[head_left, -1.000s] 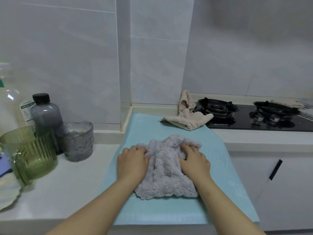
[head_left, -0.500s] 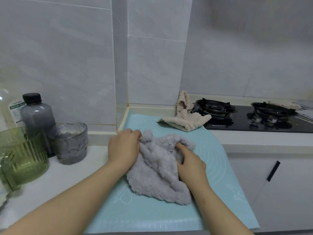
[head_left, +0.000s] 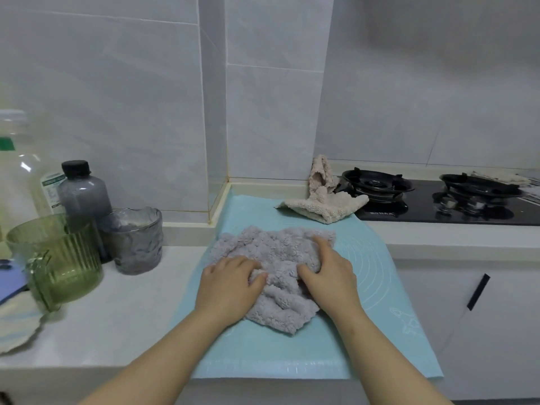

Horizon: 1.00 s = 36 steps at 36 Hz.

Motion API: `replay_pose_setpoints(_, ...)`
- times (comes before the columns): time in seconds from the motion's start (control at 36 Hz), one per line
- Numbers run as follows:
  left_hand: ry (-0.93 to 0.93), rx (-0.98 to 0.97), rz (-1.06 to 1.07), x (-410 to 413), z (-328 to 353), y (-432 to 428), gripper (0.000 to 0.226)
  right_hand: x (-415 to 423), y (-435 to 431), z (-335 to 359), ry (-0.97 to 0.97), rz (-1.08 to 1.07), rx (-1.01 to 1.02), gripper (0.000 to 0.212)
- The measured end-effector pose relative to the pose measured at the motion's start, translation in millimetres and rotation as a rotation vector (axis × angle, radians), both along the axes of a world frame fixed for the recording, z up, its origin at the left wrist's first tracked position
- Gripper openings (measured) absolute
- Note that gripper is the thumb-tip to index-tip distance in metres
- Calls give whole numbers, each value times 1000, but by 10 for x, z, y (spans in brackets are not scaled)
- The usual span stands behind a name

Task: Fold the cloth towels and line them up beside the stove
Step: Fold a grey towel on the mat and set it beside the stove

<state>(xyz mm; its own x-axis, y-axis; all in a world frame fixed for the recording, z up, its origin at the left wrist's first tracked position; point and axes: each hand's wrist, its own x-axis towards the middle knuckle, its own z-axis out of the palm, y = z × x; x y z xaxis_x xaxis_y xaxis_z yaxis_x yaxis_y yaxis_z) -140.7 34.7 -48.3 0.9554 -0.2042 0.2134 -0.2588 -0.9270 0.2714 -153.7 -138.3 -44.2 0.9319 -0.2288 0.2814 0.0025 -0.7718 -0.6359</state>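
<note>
A fluffy grey towel [head_left: 274, 249] lies crumpled on the light blue mat [head_left: 377, 276] in front of me. My left hand [head_left: 230, 285] lies on its left part and pinches a fold between thumb and fingers. My right hand [head_left: 327, 273] grips bunched cloth on its right part. A beige towel [head_left: 324, 201] lies unfolded at the mat's far edge, one corner propped against the wall and one edge touching the black stove [head_left: 455, 200].
Left of the mat stand a grey glass cup [head_left: 134, 241], a green ribbed pitcher [head_left: 58, 261], a dark-capped grey bottle [head_left: 83, 194] and a clear plastic bottle [head_left: 20, 171]. A scalloped plate [head_left: 14, 331] sits at the left edge. White cabinet with black handle [head_left: 477, 290] at right.
My left hand moved from the towel's far left corner back toward me onto its middle. The towel now lies spread wider toward the wall. My right hand stays on the right part.
</note>
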Motion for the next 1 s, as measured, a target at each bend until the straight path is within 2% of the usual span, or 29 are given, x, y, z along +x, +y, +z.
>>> replay_pose_setpoints(0.11, 1, -64, -12, 1, 7, 14, 35, 2, 1, -13, 96, -121, -91, 71)
replay_pose_setpoints(0.19, 10, -85, -2, 4, 13, 30, 35, -12, 26, 3, 96, -67, -158, 60)
replay_pose_setpoints(0.28, -2, -78, 4, 1, 11, 17, 36, -27, 50, 39, -13, -46, -189, 47)
replay_pose_setpoints(0.33, -8, -81, 3, 1, 1, 10, 36, -51, 24, 68, -98, -39, -135, 40)
replay_pose_setpoints(0.42, -9, -90, -18, 1, -8, 28, 37, -94, -45, 161, -168, 38, 80, 33)
replay_pose_setpoints(0.56, -37, -118, -33, -27, 13, 35, 31, -97, -160, 468, -334, 24, 115, 26)
replay_pose_setpoints(0.61, -34, -143, -31, -25, 16, 45, 33, -105, -221, 606, -223, 62, 107, 23)
replay_pose_setpoints(0.69, -35, -256, 1, -16, 12, 62, 43, -88, -296, 677, 203, 155, -61, 11)
replay_pose_setpoints(0.75, -20, -368, 39, -17, 12, 75, 48, -58, -312, 603, 371, 127, -80, 10)
replay_pose_setpoints(0.86, -35, -534, 89, 0, 2, 93, 33, 31, -337, 381, 302, -56, -91, 28)
replay_pose_setpoints(0.92, -40, -609, 142, 49, 17, 104, 22, 51, -282, 304, 353, -61, -137, 35)
replay_pose_setpoints(1.0, 6, -637, 216, 236, 79, 148, 24, 86, -187, 261, 410, -21, -215, 36)
